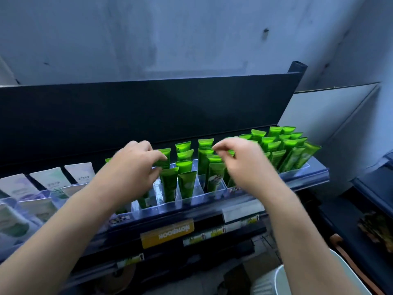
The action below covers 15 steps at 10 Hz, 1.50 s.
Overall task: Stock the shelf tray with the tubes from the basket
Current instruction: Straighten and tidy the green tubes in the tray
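1. The left hand (136, 158) is pinching a green tube (164, 158) at its crimped top, inside the clear tray (214, 196).
2. The right hand (240, 165) is hovering over tubes right of it, fingers (219, 149) loosely curled and apparently empty.
3. Judgement: keep each tube upright, seated fully in its own tray slot.
4. The basket (308, 273) is sitting below the tray.

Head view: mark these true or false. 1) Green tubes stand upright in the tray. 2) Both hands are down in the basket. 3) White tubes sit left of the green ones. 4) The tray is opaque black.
1) True: the green tubes stand in the tray.
2) False: the left hand and right hand are over the tray.
3) True: white tubes sit left.
4) False: the tray is clear plastic.
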### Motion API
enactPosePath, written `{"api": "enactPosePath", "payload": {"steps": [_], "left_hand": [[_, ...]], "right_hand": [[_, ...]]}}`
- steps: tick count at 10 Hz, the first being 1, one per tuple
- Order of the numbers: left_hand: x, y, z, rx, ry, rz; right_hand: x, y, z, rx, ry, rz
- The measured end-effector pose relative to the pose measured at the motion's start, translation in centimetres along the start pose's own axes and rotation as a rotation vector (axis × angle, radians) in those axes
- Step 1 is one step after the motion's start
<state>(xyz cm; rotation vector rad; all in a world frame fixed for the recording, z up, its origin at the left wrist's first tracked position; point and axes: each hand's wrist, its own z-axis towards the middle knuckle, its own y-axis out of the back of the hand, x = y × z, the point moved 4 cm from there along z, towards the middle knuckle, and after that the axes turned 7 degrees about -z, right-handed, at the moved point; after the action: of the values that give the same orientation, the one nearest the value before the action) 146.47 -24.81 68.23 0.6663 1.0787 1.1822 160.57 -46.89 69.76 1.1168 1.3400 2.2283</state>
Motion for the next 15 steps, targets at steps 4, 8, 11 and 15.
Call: {"api": "enactPosePath", "payload": {"steps": [4,8,11,15], "left_hand": [[-3.3,-0.2,1.4,0.1,-0.018,0.006],[0.4,-3.1,0.2,0.135,0.195,-0.03],[10.7,-5.4,-4.1,0.127,0.347,0.174],[-3.2,-0.3,-1.3,0.044,0.266,0.099]], "right_hand": [[-12.2,11.1,-1.3,-0.426,-0.368,0.013],[-22.9,13.7,-3.2,-0.433,-0.531,0.055],[-23.1,12.7,-2.3,-0.34,-0.484,0.094],[-7.0,2.9,-1.2,0.159,-0.039,0.06]]}}
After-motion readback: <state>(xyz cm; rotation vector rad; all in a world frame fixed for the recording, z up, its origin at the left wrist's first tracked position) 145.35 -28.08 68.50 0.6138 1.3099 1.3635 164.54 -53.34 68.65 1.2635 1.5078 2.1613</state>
